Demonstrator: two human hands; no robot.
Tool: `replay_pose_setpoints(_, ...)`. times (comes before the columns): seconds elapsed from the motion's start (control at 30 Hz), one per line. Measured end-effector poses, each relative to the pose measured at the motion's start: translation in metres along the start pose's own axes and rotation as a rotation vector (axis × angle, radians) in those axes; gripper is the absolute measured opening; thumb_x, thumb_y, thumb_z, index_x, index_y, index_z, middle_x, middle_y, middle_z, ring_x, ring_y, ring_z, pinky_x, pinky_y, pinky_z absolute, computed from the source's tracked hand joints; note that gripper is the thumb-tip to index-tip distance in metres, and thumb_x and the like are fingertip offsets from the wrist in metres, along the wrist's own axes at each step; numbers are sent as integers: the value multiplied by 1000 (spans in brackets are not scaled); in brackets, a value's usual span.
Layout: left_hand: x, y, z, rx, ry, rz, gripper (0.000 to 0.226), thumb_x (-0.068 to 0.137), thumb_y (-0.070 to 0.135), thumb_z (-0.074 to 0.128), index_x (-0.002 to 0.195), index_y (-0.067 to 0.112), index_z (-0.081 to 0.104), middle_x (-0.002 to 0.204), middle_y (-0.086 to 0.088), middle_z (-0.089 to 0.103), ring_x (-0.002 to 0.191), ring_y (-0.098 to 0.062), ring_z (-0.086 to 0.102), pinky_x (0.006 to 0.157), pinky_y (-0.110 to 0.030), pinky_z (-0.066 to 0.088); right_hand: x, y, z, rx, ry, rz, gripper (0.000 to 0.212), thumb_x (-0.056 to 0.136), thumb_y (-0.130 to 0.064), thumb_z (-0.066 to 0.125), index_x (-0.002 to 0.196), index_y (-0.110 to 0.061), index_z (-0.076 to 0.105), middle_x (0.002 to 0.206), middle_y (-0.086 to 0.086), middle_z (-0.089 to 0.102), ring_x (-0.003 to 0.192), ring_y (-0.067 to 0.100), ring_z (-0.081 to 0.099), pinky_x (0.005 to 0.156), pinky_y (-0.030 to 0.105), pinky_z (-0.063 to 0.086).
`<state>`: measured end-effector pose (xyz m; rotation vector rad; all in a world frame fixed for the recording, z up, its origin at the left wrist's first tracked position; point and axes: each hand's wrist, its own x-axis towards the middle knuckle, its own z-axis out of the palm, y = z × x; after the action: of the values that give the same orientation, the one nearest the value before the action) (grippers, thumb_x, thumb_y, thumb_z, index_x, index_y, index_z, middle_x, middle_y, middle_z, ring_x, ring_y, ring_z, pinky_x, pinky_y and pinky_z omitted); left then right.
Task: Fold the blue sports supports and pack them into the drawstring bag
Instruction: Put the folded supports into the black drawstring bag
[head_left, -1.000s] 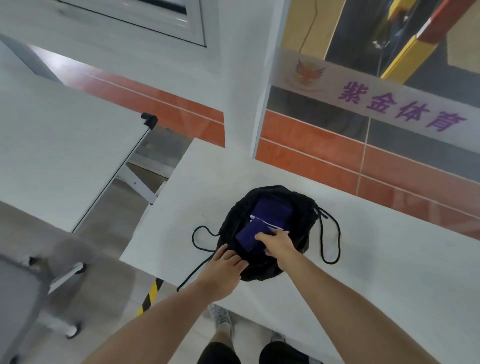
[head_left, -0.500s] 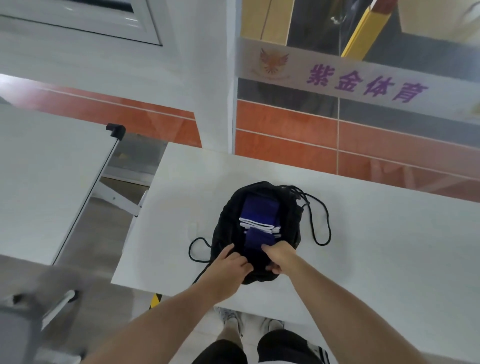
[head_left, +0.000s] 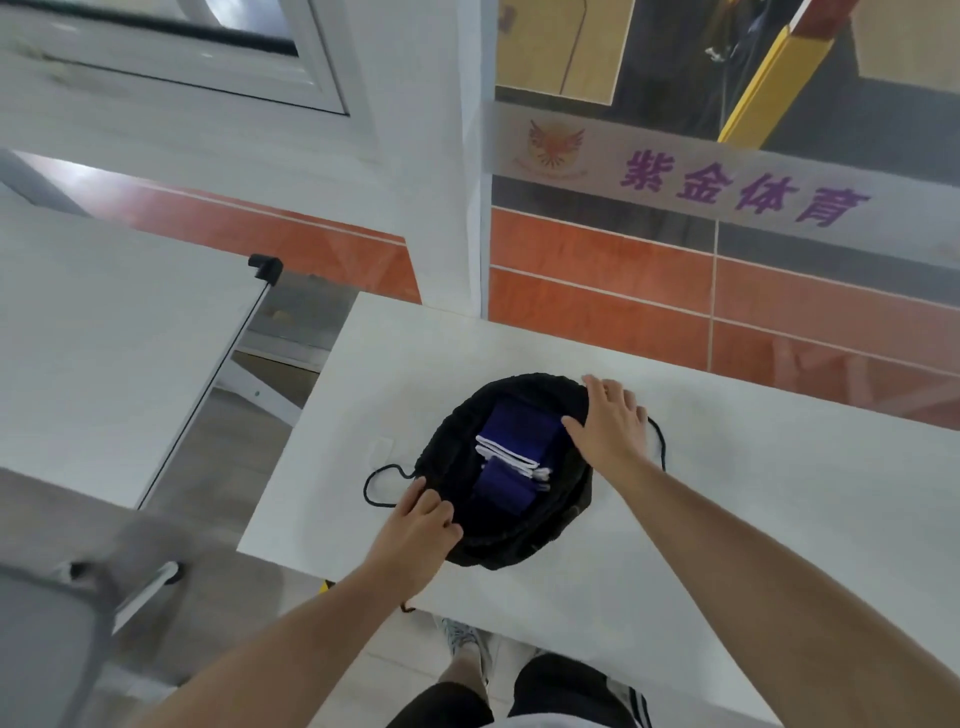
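Note:
A black drawstring bag (head_left: 467, 540) lies open on the white table (head_left: 727, 519), near its front left corner. Folded blue sports supports (head_left: 519, 431) with white edges are stacked inside the mouth. My left hand (head_left: 418, 530) pinches the bag's near left rim, beside the black cord loop (head_left: 376, 480). My right hand (head_left: 608, 421) rests with spread fingers on the far right rim, covering part of the right cord (head_left: 660, 441).
A second white table (head_left: 104, 353) stands to the left across a gap. A grey chair (head_left: 47, 639) is at the lower left. An orange-tiled wall and a glass panel with purple lettering (head_left: 743, 192) run behind the table. My feet show below the table edge.
My right hand left the blue supports at the bag's near rim and moved to the far right rim with fingers spread. My left hand stays on the near left rim.

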<state>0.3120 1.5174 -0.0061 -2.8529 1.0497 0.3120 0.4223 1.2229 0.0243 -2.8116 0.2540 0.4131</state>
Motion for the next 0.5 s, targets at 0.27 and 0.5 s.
replay_pose_setpoints(0.27,-10,-24,1,-398,58,-549,36,89,24,57,125,22,59,125,3,57,118,-24,52,106,-36,40,15,16,17,108,-300,29,19,90,-38,49,73,-30,52,77,-4,62,85,31,65,70,38,52)
replay_pose_setpoints(0.5,28,-41,12,-939,-188,-990,33,89,33,63,117,15,61,103,-5,71,100,-29,67,81,-34,52,3,16,8,169,-272,64,31,102,-29,42,73,-24,53,67,-4,57,73,27,61,59,33,40)
